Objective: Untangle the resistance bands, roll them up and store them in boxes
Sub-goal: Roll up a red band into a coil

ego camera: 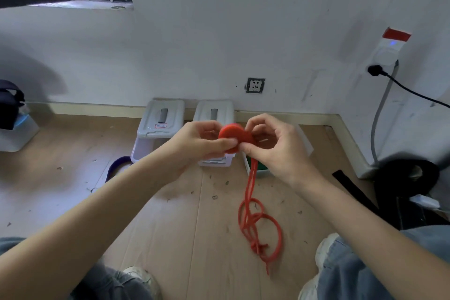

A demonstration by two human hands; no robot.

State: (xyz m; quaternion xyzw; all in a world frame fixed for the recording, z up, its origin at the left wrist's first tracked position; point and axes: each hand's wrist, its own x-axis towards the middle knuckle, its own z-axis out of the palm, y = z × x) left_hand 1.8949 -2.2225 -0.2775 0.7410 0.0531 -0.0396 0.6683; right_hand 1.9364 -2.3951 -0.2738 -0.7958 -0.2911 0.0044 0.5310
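1. The left hand (202,140) pinches a flat, tightly wound coil of the red resistance band (232,137) between thumb and curled fingers; the coil is a smooth, disc-shaped roll held in the air above the floor.
2. The right hand (270,146) grips the same band just beside the coil, its thumb and curled fingers closed on the strand where it leaves the roll.
3. From the hands the unrolled part of the band hangs down as a thin, cord-like double strand to the wooden floor (170,214), where it lies in several round loops with a small knotted tangle (259,248) near its end.
4. The floor is pale plank wood with a matte grain, scattered with small dark flecks of debris.
5. Two white plastic boxes stand against the skirting board beyond the hands: the left box (160,126) has a ribbed, rectangular lid with a small red-edged label, and the second box (214,111) is partly hidden behind the hands.
6. A third, open container with a green inside (260,172) sits just right of them, mostly covered by the right hand.
7. A purple rolled band (117,165) lies on the floor beside the left box, partly hidden by the forearm.
8. A black cable (414,91) runs from a plug on the smooth white wall.
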